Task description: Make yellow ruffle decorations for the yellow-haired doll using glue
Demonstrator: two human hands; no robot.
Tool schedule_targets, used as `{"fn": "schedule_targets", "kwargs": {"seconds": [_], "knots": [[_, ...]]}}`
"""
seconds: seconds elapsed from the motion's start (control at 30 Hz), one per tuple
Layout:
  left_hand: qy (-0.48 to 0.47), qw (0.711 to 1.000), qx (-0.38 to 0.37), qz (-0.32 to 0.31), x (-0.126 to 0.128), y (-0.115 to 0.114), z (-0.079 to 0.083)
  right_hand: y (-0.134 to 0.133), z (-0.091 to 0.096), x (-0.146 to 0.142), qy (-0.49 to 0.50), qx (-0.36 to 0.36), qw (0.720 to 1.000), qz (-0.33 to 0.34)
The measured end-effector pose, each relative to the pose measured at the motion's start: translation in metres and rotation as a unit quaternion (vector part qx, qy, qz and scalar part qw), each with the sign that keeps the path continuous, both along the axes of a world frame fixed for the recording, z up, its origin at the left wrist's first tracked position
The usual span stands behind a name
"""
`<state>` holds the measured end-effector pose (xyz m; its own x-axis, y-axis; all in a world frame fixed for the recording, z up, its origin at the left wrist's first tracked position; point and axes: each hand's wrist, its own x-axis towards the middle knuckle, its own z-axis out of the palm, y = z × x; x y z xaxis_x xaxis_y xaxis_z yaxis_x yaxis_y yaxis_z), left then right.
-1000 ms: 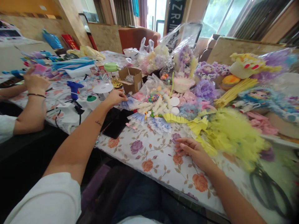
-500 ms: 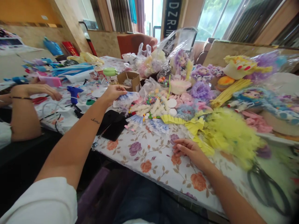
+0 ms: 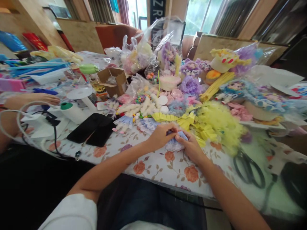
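Note:
Both of my hands meet over the front of the flowered tablecloth (image 3: 153, 159). Between them is a small piece of blue gathered fabric with white lace trim (image 3: 176, 144). My left hand (image 3: 161, 135) is closed, pinching its left edge. Fingers of my right hand (image 3: 192, 147) wrap its right side, thumb on top. Similar blue lace pieces (image 3: 147, 124) lie just beyond my left hand. Pleated yellow ribbon (image 3: 187, 119) runs behind my hands into a heap of yellow tulle (image 3: 218, 126).
Black scissors (image 3: 249, 167) lie at right, near a white glue gun (image 3: 285, 156). Two black phones (image 3: 92, 127), a green-tipped thread cone (image 3: 72, 111) and cables (image 3: 55, 137) are at left. A co-worker's hand (image 3: 31, 100) rests at far left. Dolls, beads and a cardboard box (image 3: 114, 81) stand behind.
My left hand has brought the blue lace piece from the pile at left to the front middle. My right hand, empty before, now grips it too. The view has shifted right.

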<state>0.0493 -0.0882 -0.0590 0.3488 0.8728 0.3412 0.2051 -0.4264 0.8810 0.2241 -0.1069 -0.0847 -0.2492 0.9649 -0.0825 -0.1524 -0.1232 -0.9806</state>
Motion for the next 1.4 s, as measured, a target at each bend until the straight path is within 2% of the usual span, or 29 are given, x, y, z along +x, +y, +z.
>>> {"fn": "schedule_targets", "kwargs": {"seconds": [0.1, 0.23, 0.33, 0.43, 0.57, 0.63, 0.77, 0.87, 1.07, 1.2, 1.3, 1.4], "knots": [[-0.082, 0.994, -0.07, 0.034, 0.004, 0.001, -0.018, 0.001, -0.003, 0.005, -0.045, 0.009, 0.998, -0.04], [-0.172, 0.967, -0.188, 0.029, -0.006, 0.007, -0.027, 0.006, -0.006, 0.008, -0.081, 0.039, 0.992, -0.092], [-0.203, 0.954, -0.218, 0.013, -0.011, 0.008, -0.027, 0.006, -0.006, 0.006, -0.113, 0.063, 0.987, -0.1], [-0.199, 0.955, -0.22, 0.018, -0.013, 0.008, -0.025, 0.005, -0.003, 0.004, -0.112, 0.093, 0.983, -0.115], [-0.173, 0.961, -0.211, 0.035, -0.018, 0.009, -0.021, 0.009, 0.003, 0.013, -0.056, 0.073, 0.99, -0.105], [-0.172, 0.963, -0.201, 0.053, -0.021, 0.011, -0.019, 0.014, 0.008, 0.024, 0.005, 0.05, 0.989, -0.142], [-0.189, 0.956, -0.207, 0.08, -0.023, 0.013, -0.016, 0.026, 0.018, 0.049, 0.112, 0.002, 0.964, -0.243], [-0.2, 0.953, -0.22, 0.068, -0.022, 0.013, -0.017, 0.029, 0.022, 0.056, 0.119, -0.011, 0.966, -0.23], [-0.201, 0.948, -0.242, 0.038, -0.021, 0.011, -0.017, 0.02, 0.024, 0.044, 0.027, 0.016, 0.985, -0.171], [-0.171, 0.959, -0.224, 0.007, -0.017, 0.008, -0.017, 0.007, 0.027, 0.03, -0.026, 0.072, 0.992, -0.096], [-0.146, 0.965, -0.215, -0.027, -0.013, 0.004, -0.016, 0.0, 0.026, 0.017, -0.121, 0.16, 0.978, -0.057], [-0.149, 0.963, -0.219, -0.045, -0.01, 0.001, -0.015, -0.001, 0.019, 0.007, -0.188, 0.193, 0.959, -0.093]]}}
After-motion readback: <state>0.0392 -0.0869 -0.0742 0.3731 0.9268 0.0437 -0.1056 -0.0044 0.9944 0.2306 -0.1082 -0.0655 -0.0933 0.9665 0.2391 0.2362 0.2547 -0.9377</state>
